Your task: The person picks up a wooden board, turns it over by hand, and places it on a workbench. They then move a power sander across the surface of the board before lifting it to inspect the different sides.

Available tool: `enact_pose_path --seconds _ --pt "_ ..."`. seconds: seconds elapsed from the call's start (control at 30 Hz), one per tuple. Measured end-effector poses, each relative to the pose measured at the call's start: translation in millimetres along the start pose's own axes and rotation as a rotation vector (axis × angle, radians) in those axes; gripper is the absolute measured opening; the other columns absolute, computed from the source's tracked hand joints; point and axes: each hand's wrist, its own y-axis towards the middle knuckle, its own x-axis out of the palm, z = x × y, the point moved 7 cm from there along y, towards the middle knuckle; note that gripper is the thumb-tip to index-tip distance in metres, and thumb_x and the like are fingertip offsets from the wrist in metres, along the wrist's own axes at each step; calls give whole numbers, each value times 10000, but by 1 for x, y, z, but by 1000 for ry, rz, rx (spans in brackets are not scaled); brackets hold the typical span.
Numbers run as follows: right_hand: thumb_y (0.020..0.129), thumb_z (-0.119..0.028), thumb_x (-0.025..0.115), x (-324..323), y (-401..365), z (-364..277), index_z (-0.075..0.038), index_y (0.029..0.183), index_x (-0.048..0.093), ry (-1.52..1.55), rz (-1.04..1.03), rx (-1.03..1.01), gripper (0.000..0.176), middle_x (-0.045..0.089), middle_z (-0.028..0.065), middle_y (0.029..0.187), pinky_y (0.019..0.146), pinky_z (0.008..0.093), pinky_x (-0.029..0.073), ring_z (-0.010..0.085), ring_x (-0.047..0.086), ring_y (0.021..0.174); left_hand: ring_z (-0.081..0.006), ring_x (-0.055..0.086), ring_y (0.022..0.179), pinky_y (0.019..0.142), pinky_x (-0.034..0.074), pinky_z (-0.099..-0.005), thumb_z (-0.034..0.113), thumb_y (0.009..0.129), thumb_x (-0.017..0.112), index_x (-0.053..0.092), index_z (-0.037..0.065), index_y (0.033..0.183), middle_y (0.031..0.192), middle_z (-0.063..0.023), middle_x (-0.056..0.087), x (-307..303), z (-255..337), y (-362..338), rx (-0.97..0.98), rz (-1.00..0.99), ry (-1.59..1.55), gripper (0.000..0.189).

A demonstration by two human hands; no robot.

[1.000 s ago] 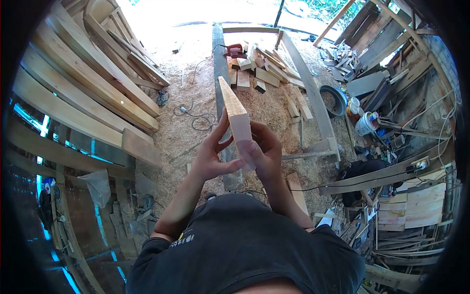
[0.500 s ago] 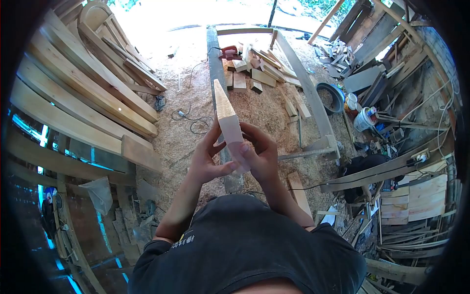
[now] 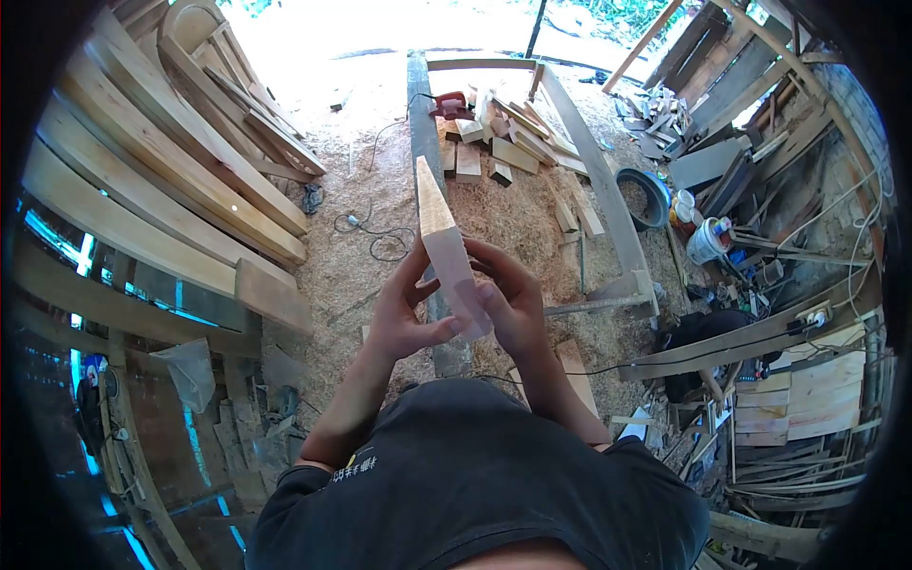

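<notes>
**Q:** Sawdust (image 3: 366,180) covers which surface?

**A:** It covers the floor (image 3: 347,275) of an open-sided workshop, pale and thickly strewn. A long dark beam (image 3: 423,114) lies along the floor. A heap of offcuts (image 3: 503,142) and a red power tool (image 3: 451,104) sit near the beam's far end, and a black cable (image 3: 380,236) is coiled just beside it.

**Q:** What stands round the floor?

**A:** Planks (image 3: 161,161) lean in a stack at the left. At the right are a dark basin (image 3: 646,195), a white bucket (image 3: 708,239) and more loose timber.

**Q:** Where is the wooden block (image 3: 442,237)?

**A:** It is held in the air above the beam, in front of the chest, with its narrow end pointing away. The left hand (image 3: 404,309) and the right hand (image 3: 513,299) both clasp its near end. The left thumb is pressed against the near face, and the fingers lie along the sides.
</notes>
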Motion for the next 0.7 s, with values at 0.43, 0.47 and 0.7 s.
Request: enact_pose_path --seconds 0.43,0.47,0.7 --pt "879 -304 758 -7 -9 -9 44 1581 417 -92 -301 -119 855 398 259 1645 1274 454 237 349 341 1561 -313 290 1575 1185 416 -523 257 719 975 114 15 1680 1686 -190 310 6 7 3 -13 -52 38 1312" --pt "878 -298 759 -8 -9 -9 44 1582 414 -97 -303 -110 855 397 262 1644 1273 455 240 350 341 1562 -313 290 1575 1185 416 -523 257 719 975 114 15 1680 1686 -190 310 7 8 4 -13 -56 38 1312" --pt "887 -317 742 -11 -11 -9 49 1582 412 -71 -270 -84 851 403 262 1642 1270 458 246 353 343 1560 -316 252 1588 1185 410 -541 220 728 971 101 39 1686 1712 -182 257 12 10 9 -4 -69 57 1306"
